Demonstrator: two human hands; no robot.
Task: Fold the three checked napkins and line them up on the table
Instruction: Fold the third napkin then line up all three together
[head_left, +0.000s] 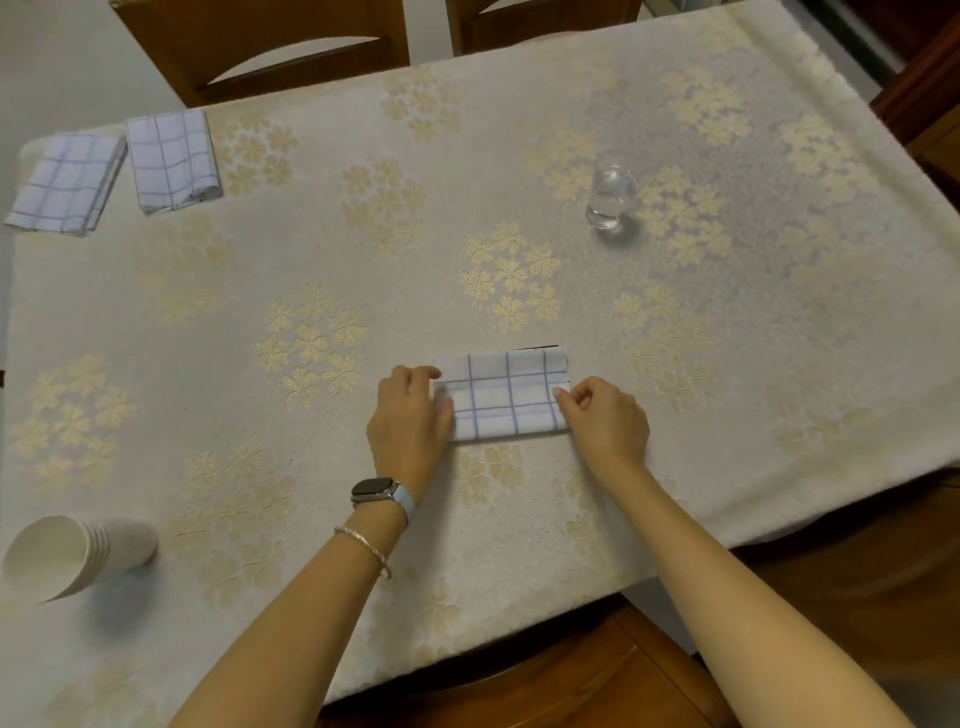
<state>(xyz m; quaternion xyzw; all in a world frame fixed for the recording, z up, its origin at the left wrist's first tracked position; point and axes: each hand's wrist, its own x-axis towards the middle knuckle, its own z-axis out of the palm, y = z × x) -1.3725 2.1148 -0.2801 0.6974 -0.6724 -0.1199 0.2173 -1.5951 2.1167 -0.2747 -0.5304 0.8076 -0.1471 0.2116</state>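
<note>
Centrally: folded napkin, ends pinched by left hand and right hand; second napkin, third napkin folded, upper left.

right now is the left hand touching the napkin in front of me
Touching. The head view shows the left hand overlapping the left edge of the near napkin, its thumb lying on the cloth with no gap.
</note>
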